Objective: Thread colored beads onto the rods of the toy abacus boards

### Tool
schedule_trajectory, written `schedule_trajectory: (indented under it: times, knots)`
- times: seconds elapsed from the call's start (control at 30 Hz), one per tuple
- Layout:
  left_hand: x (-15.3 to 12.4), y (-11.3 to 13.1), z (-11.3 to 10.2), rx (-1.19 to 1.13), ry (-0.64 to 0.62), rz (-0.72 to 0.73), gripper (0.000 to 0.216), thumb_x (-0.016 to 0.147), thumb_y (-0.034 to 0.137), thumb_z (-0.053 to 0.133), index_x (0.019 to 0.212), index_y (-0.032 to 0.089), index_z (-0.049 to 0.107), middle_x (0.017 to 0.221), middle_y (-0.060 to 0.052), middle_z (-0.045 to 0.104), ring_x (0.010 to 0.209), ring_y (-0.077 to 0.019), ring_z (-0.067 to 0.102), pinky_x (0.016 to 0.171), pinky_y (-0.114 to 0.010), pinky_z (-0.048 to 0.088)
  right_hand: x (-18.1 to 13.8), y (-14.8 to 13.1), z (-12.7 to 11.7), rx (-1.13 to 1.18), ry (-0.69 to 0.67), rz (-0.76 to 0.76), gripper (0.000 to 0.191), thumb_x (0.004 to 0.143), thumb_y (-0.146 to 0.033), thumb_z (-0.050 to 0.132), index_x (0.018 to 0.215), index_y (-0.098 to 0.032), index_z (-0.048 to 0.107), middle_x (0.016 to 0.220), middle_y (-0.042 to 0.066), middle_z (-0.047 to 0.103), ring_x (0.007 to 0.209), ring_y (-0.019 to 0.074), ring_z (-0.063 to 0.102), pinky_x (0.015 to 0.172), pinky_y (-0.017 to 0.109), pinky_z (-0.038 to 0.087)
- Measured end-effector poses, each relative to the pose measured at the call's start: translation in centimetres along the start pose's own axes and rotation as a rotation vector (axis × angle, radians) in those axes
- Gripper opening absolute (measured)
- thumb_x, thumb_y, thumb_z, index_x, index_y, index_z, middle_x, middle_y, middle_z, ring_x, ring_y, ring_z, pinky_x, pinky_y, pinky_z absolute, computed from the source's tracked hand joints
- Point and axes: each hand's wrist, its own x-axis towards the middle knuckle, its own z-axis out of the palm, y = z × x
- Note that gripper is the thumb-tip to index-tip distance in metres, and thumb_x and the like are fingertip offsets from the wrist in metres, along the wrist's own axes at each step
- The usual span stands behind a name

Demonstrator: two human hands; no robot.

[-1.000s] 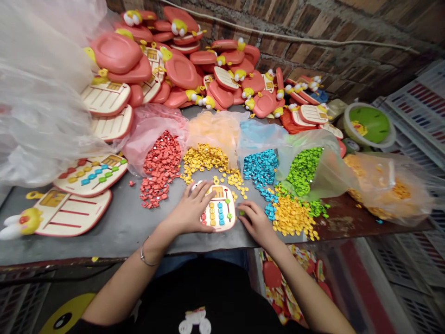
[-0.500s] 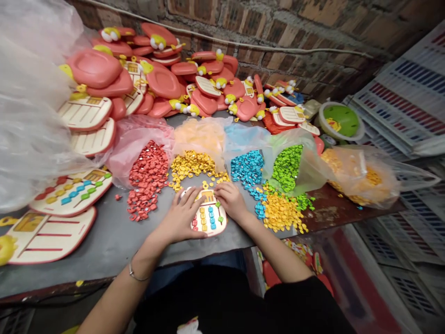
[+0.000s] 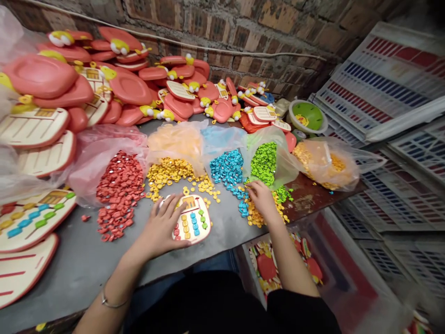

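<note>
My left hand [image 3: 162, 223] grips a small cream toy board [image 3: 195, 232] with a red rim, fingers spread over its left side and thumb along the near edge. Rows of red, yellow, blue and green beads sit in the board's slots; my fingers cover part of the left side. My right hand [image 3: 261, 197] is over loose yellow beads [image 3: 257, 218] and blue beads [image 3: 242, 208], fingertips drawn together near the green beads [image 3: 263, 162]. Whatever those fingertips may hold is too small to make out.
Red beads [image 3: 120, 185], yellow beads [image 3: 170, 170] and blue beads [image 3: 225, 167] spill from plastic bags. Red-backed boards [image 3: 128, 83] are heaped against the brick wall. Bead-filled boards [image 3: 38, 213] lie at left. A tied bag [image 3: 327, 167] and green bowl [image 3: 308, 116] stand right.
My right hand has left the board and moved right to the loose beads. The green row on the board now has more beads. My left hand stays on the board; the view has shifted right.
</note>
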Motion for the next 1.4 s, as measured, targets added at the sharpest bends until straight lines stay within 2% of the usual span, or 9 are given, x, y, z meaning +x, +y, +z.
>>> schedule_trajectory:
  times: [0.1,0.2,0.37,0.6,0.77,0.93,1.03,1.17,1.4]
  knots:
    - [0.0,0.1,-0.1,0.005,-0.016,-0.018,0.106,0.067,0.084,0.052,0.146,0.016,0.035,0.156,-0.017,0.026,0.142,-0.039,0.02,0.114,-0.054,0.008,0.6,2.9,0.2,-0.087,-0.123,0.0,0.017,0.084,-0.013,0.055,0.079,-0.017,0.07,0.082,0.009,0.065,0.081,0.0238,0.061,0.078,0.038,0.049]
    - [0.0,0.3,-0.4,-0.002,-0.021,-0.025,0.107,0.066,0.087,0.05,0.147,0.017,0.034,0.156,-0.016,0.025,0.142,-0.0377,0.019,0.115,-0.053,0.007,0.7,2.8,0.5,-0.061,-0.072,-0.043,0.02,0.086,-0.015,0.053,0.077,-0.018,0.07,0.083,0.009,0.065,0.08,0.0229,0.06,0.077,0.036,0.049]
    - [0.2,0.5,-1.0,-0.021,-0.07,-0.035,0.106,0.066,0.087,0.05,0.145,0.017,0.036,0.157,-0.016,0.022,0.144,-0.0362,0.017,0.116,-0.053,0.006,0.4,-2.9,1.0,0.268,0.131,-0.115,0.011,0.089,-0.023,0.059,0.089,-0.021,0.069,0.09,0.007,0.066,0.088,0.0214,0.063,0.079,0.034,0.05]
    - [0.1,0.5,-0.9,-0.022,-0.054,-0.036,0.107,0.065,0.086,0.053,0.145,0.017,0.036,0.157,-0.017,0.023,0.144,-0.0358,0.017,0.116,-0.052,0.004,1.8,-10.2,7.1,0.396,-0.213,-0.38,0.011,0.091,-0.018,0.058,0.094,-0.02,0.068,0.093,0.006,0.068,0.089,0.0187,0.063,0.08,0.032,0.051]
    - [0.1,0.5,-0.7,-0.012,-0.054,-0.033,0.108,0.066,0.086,0.051,0.146,0.015,0.035,0.157,-0.017,0.024,0.145,-0.035,0.017,0.116,-0.051,0.003,1.6,-10.2,7.7,0.217,-0.249,-0.485,0.012,0.09,-0.017,0.057,0.086,-0.019,0.068,0.093,0.009,0.066,0.095,0.0227,0.056,0.086,0.038,0.047]
    - [0.2,0.6,-1.1,-0.018,-0.075,-0.051,0.108,0.066,0.086,0.051,0.146,0.015,0.036,0.158,-0.016,0.022,0.145,-0.0353,0.016,0.116,-0.051,0.003,3.3,-10.6,6.1,0.428,-0.491,-0.466,0.009,0.088,-0.017,0.062,0.081,-0.019,0.067,0.089,0.005,0.065,0.088,0.0181,0.06,0.081,0.031,0.048]
    - [0.2,0.7,-1.4,-0.032,-0.099,-0.065,0.109,0.065,0.086,0.052,0.145,0.015,0.037,0.157,-0.016,0.023,0.145,-0.0347,0.016,0.116,-0.05,0.003,5.7,-11.1,7.6,0.418,-0.417,-0.404,0.011,0.089,-0.013,0.058,0.086,-0.018,0.067,0.091,0.006,0.066,0.087,0.0172,0.062,0.08,0.029,0.048]
    - [0.0,0.7,-1.5,-0.04,-0.093,-0.075,0.108,0.065,0.086,0.053,0.146,0.015,0.037,0.157,-0.016,0.024,0.144,-0.0341,0.018,0.115,-0.05,0.005,7.9,-11.7,10.7,0.246,-0.443,-0.512,0.013,0.087,-0.008,0.057,0.084,-0.015,0.067,0.092,0.009,0.066,0.087,0.0188,0.061,0.079,0.03,0.048]
    - [-0.2,0.5,-1.3,-0.035,-0.104,-0.086,0.11,0.062,0.082,0.061,0.146,0.016,0.036,0.157,-0.016,0.025,0.143,-0.036,0.018,0.115,-0.053,0.007,8.2,-11.2,12.6,0.163,-0.429,-0.627,0.014,0.086,-0.007,0.056,0.083,-0.016,0.067,0.09,0.009,0.066,0.087,0.0195,0.06,0.079,0.031,0.049]
